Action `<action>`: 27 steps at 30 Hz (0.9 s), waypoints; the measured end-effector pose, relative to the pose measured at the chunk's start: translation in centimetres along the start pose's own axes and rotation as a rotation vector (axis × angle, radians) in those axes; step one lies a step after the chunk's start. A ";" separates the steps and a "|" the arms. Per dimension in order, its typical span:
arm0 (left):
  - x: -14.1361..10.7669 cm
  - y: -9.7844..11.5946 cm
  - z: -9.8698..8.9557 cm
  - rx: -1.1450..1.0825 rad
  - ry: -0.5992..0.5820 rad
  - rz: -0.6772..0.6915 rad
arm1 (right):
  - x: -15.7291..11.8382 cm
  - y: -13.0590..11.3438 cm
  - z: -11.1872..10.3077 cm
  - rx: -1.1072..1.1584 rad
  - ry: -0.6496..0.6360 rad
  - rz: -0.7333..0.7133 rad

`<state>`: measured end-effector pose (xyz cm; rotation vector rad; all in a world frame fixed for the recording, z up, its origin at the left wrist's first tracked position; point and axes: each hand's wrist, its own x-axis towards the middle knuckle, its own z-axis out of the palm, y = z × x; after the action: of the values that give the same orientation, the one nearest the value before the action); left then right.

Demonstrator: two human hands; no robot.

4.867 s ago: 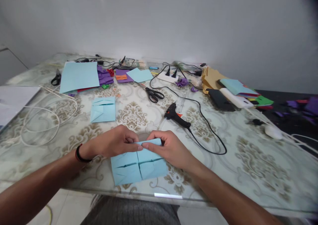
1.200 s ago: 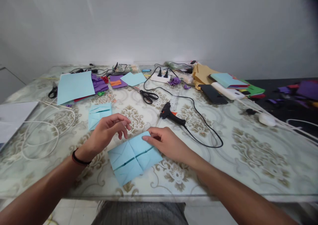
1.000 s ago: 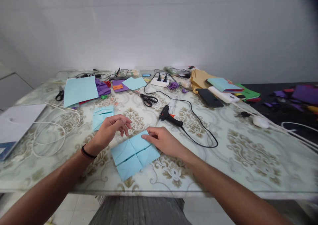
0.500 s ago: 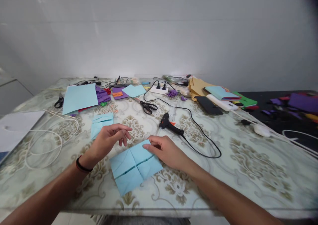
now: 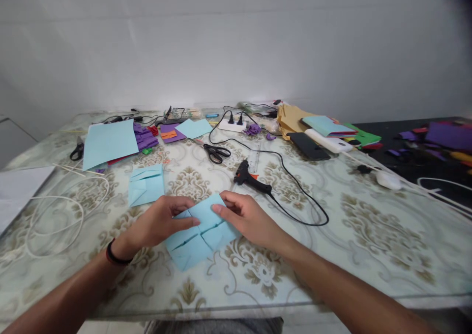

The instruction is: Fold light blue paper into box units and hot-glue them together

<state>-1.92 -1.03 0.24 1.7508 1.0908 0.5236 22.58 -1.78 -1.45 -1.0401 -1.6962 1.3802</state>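
Observation:
A light blue folded paper (image 5: 199, 240) with crossing creases and slit-like flaps is between my two hands near the table's front edge. My left hand (image 5: 162, 221) grips its upper left side, thumb on top and fingers behind. At the upper right corner, my right hand (image 5: 245, 216) pinches the paper with the thumb over it. Another blue folded paper (image 5: 146, 186) lies flat just beyond my left hand. Past my right hand rests a black glue gun (image 5: 252, 177), its cord looping right. Black-handled scissors (image 5: 216, 153) lie farther back.
Blue sheets (image 5: 110, 142) and purple paper strips (image 5: 145, 137) lie at the back left. A white power strip (image 5: 232, 125) stands at the back. To the right are a dark phone (image 5: 308, 146) and a white power bank (image 5: 327, 141). A white cable (image 5: 79, 211) coils at left.
My left hand has come down from above the paper and closed on its upper left edge. My right hand keeps its hold on the corner. The view has shifted slightly.

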 end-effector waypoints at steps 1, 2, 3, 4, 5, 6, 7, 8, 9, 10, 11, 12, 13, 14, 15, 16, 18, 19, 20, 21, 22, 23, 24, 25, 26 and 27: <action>0.0 0.0 0.0 -0.033 0.042 -0.012 | 0.0 -0.1 -0.1 0.081 -0.027 0.010; 0.1 0.0 0.1 -0.080 0.084 -0.033 | 0.0 -0.1 -0.2 0.150 -0.049 0.017; 0.1 0.0 0.2 -0.138 0.112 -0.058 | 0.0 -0.2 -0.3 0.195 -0.060 0.020; 0.1 0.0 0.2 -0.201 0.126 -0.082 | 0.0 -0.2 -0.4 0.216 -0.059 0.015; 0.2 0.1 0.3 -0.257 0.136 -0.098 | 0.0 -0.2 -0.5 0.219 -0.049 0.004; 0.2 0.2 0.4 -0.303 0.145 -0.106 | 0.0 -0.2 -0.6 0.216 -0.039 -0.006; 0.2 0.2 0.5 -0.339 0.155 -0.109 | 0.0 -0.2 -0.7 0.214 -0.030 -0.013; 0.2 0.3 0.6 -0.360 0.173 -0.109 | 0.0 -0.2 -0.7 0.215 -0.023 -0.012; 0.2 0.4 0.6 -0.370 0.193 -0.108 | 0.0 -0.2 -0.7 0.216 -0.017 0.000; 0.2 0.4 0.6 -0.373 0.206 -0.109 | 0.0 -0.2 -0.7 0.214 -0.012 0.020; 0.2 0.5 0.5 -0.375 0.206 -0.110 | 0.0 -0.2 -0.7 0.204 -0.010 0.042; 0.1 0.6 0.4 -0.374 0.184 -0.111 | 0.0 -0.2 -0.6 0.186 -0.012 0.060; 0.1 0.6 0.3 -0.367 0.134 -0.111 | 0.1 -0.1 -0.6 0.163 -0.021 0.070; 0.0 0.7 0.2 -0.356 0.060 -0.109 | 0.0 -0.1 -0.6 0.136 -0.034 0.076; -0.1 0.8 0.2 -0.341 -0.022 -0.105 | 0.0 -0.1 -0.5 0.106 -0.049 0.079; -0.1 0.8 0.2 -0.319 -0.096 -0.102 | 0.0 -0.1 -0.5 0.075 -0.065 0.082; -0.3 0.8 0.3 -0.255 -0.173 -0.094 | -0.1 0.0 -0.3 0.022 -0.096 0.091; -0.3 0.8 0.5 -0.224 -0.174 -0.090 | -0.2 0.0 -0.1 0.006 -0.114 0.094; -0.4 0.7 0.6 -0.195 -0.161 -0.086 | -0.2 0.1 0.1 0.003 -0.133 0.095; -0.4 0.7 0.8 -0.174 -0.144 -0.084 | -0.2 0.2 0.3 0.010 -0.147 0.096; -0.5 0.6 0.9 -0.165 -0.125 -0.083 | -0.2 0.3 0.5 0.028 -0.155 0.102; -0.5 0.5 1.0 -0.165 -0.102 -0.084 | -0.2 0.4 0.7 0.053 -0.156 0.112; -0.6 0.5 1.0 -0.174 -0.077 -0.091 | -0.2 0.5 0.8 0.080 -0.151 0.126; -0.6 0.4 1.0 -0.186 -0.048 -0.102 | -0.2 0.7 0.9 0.105 -0.139 0.141; -0.6 0.3 1.0 -0.198 -0.015 -0.113 | -0.1 0.8 1.0 0.125 -0.125 0.154; -0.6 0.3 0.9 -0.206 0.011 -0.124 | -0.1 0.9 1.0 0.138 -0.115 0.163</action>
<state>-1.43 -2.00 0.17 1.4934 1.1043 0.5490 21.84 -2.16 -2.52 -1.0566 -1.5997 1.6658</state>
